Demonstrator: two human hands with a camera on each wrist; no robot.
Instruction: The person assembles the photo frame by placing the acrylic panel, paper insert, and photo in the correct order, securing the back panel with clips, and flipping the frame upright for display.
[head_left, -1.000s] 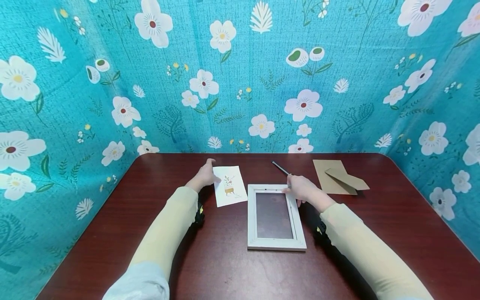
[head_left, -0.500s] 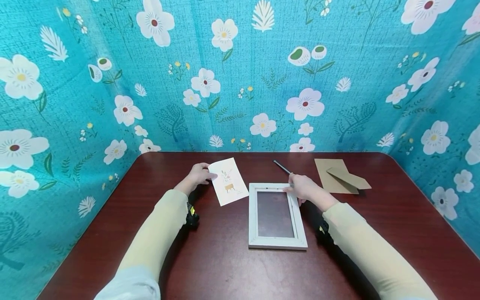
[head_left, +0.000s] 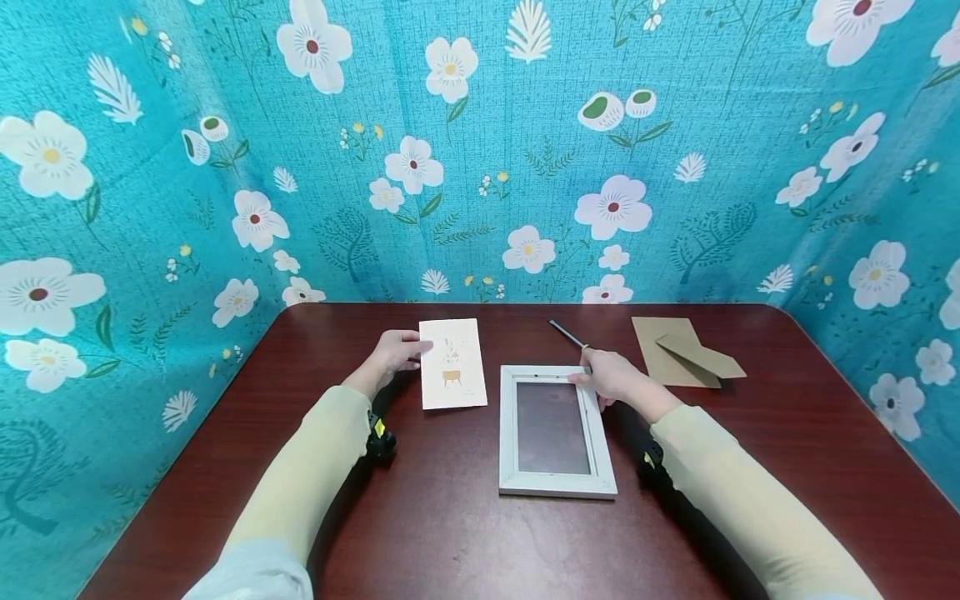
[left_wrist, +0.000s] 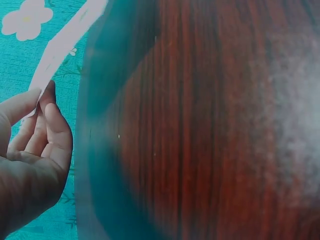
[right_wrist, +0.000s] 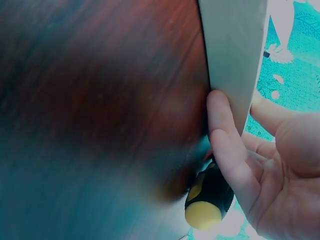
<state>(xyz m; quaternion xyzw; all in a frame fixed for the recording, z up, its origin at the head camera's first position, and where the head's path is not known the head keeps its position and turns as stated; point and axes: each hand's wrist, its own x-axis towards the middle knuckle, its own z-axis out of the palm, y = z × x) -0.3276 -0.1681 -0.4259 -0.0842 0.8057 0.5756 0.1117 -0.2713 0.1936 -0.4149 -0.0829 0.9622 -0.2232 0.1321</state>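
Observation:
My left hand [head_left: 390, 352] pinches the left edge of a white art print [head_left: 453, 392], a sheet showing a plant in an orange pot. In the left wrist view the sheet [left_wrist: 65, 42] is edge-on between thumb and fingers. Right of it lies a white picture frame [head_left: 509, 433] with a dark pane in its opening. My right hand [head_left: 613, 375] holds the frame's upper right corner, thumb on one face and fingers along the side. A screwdriver [head_left: 566, 333] lies beyond that corner; its black and yellow handle [right_wrist: 207, 200] shows just below the fingers in the right wrist view.
At the back right, a brown backing board [head_left: 663, 362] lies with a narrower brown piece [head_left: 705, 358] across it. The dark red wooden table [head_left: 450, 517] ends at a blue flowered curtain [head_left: 480, 150]. Both wrists carry black cameras.
The left hand has moved from beside the print to pinching its edge. The print was tilted half a second ago and now stands straighter. The right hand and picture frame stay in place.

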